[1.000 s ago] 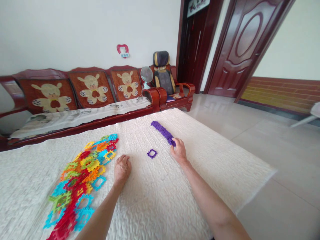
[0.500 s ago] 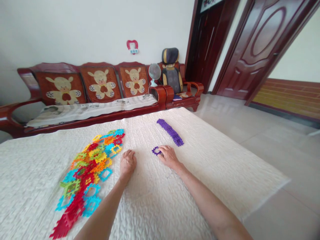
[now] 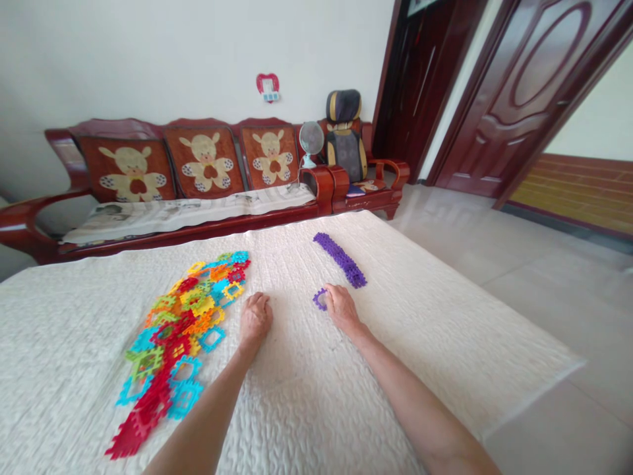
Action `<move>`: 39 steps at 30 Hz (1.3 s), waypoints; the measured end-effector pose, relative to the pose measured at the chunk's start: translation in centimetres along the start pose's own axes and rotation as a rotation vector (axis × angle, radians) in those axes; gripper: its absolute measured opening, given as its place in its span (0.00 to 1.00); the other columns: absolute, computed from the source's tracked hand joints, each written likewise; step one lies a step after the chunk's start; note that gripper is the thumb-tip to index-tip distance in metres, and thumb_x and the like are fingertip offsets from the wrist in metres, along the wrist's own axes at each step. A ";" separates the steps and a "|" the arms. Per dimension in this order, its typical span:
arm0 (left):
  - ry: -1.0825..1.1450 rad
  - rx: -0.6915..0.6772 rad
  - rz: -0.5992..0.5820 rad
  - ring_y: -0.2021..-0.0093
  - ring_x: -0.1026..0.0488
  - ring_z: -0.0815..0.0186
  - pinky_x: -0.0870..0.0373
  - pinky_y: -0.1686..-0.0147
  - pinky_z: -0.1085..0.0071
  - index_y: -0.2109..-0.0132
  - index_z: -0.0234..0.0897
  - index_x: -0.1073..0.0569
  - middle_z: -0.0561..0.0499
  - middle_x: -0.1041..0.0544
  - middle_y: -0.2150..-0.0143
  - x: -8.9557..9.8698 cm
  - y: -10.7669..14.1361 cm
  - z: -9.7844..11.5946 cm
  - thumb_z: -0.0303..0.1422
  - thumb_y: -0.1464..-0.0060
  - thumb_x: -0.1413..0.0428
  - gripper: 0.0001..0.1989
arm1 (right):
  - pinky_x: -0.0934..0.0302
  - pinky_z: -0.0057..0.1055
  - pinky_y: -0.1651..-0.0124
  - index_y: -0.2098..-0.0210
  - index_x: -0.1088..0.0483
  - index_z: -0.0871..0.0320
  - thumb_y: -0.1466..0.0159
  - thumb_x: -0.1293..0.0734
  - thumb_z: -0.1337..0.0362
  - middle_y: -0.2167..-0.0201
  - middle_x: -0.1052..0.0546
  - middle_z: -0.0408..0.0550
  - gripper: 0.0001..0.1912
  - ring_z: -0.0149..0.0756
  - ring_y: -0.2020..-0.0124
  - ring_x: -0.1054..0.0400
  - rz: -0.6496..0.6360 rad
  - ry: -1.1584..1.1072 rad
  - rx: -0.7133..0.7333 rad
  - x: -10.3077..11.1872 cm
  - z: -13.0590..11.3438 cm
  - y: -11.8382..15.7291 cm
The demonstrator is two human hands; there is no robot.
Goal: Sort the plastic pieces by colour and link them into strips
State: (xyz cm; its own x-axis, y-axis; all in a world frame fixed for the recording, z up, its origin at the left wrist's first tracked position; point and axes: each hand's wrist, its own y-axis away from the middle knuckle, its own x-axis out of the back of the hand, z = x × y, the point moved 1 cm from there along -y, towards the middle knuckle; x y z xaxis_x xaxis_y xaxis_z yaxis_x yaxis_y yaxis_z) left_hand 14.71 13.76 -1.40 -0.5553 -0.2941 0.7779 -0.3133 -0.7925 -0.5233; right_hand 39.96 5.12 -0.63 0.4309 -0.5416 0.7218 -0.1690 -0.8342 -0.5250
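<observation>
My right hand (image 3: pixel 342 307) pinches a purple square-framed plastic building piece (image 3: pixel 319 299) with toothed edges, slightly tilted at the cloth. Just beyond it, a row of overlapping purple building pieces (image 3: pixel 341 259) lies slantwise. My left hand (image 3: pixel 256 318) rests on the cloth with its fingers curled in, and nothing shows in it. To its left spreads a long heap of toothed building pieces (image 3: pixel 198 303) in red, blue, yellow, orange and green. My left hand is apart from that heap.
A white quilted cloth (image 3: pixel 306 409) covers the table. Behind it stands a wooden sofa (image 3: pixel 324 188) with bear-patterned cushions (image 3: pixel 205 161). A small fan (image 3: pixel 311 140) and an armchair with a massage cushion (image 3: pixel 347 152) are at the back, near dark red doors (image 3: pixel 529 92).
My right hand has moved a little to the right with the purple piece, which now looks more tilted. The left hand stays in place. The whole view has shifted slightly.
</observation>
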 end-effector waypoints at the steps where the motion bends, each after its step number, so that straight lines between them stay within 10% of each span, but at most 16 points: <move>1: 0.001 -0.002 -0.001 0.54 0.28 0.59 0.33 0.48 0.63 0.61 0.35 0.25 0.44 0.23 0.58 0.1 0.0 0.1 0.26 0.46 0.55 0.14 | 0.40 0.37 0.52 0.49 0.34 0.59 0.33 0.45 0.63 0.62 0.27 0.53 0.17 0.42 0.58 0.34 0.019 0.015 -0.019 0.1 -0.1 0.0; 14: -0.021 0.003 -0.006 0.53 0.28 0.58 0.33 0.48 0.61 0.60 0.36 0.25 0.43 0.24 0.55 -0.2 0.1 -0.2 0.26 0.47 0.55 0.14 | 0.40 0.38 0.51 0.54 0.31 0.61 0.46 0.33 0.63 0.60 0.28 0.53 0.20 0.43 0.57 0.35 -0.125 0.077 0.035 0.8 -1.6 0.0; 23: -0.001 -0.026 0.025 0.55 0.28 0.58 0.33 0.48 0.61 0.61 0.36 0.25 0.43 0.23 0.58 -0.5 0.0 -0.4 0.26 0.46 0.55 0.13 | 0.40 0.43 0.48 0.48 0.36 0.60 0.44 0.36 0.60 0.56 0.29 0.55 0.25 0.45 0.52 0.37 0.338 0.039 -0.179 4.1 4.4 -1.3; 32: -0.001 0.036 -0.035 0.51 0.30 0.59 0.35 0.46 0.62 0.60 0.35 0.25 0.43 0.25 0.56 0.0 0.2 0.2 0.24 0.45 0.54 0.13 | 0.41 0.46 0.49 0.49 0.34 0.64 0.46 0.35 0.56 0.57 0.29 0.59 0.28 0.51 0.53 0.37 0.334 0.221 -0.295 3.4 7.8 -1.0; 39: 0.010 0.093 -0.077 0.49 0.31 0.60 0.36 0.45 0.60 0.58 0.35 0.26 0.44 0.26 0.54 0.1 0.1 0.4 0.22 0.46 0.54 0.14 | 0.42 0.45 0.44 0.47 0.35 0.62 0.41 0.39 0.61 0.51 0.30 0.59 0.23 0.48 0.48 0.37 0.319 0.105 -0.006 3.0 4.3 -1.5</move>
State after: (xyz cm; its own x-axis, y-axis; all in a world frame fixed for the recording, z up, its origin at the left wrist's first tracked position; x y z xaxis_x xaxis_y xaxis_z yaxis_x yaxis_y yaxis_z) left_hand 14.92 13.41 -1.27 -0.5402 -0.2257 0.8107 -0.2826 -0.8588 -0.4273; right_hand 45.36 5.20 0.35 0.2622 -0.7830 0.5641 -0.2856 -0.6213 -0.7297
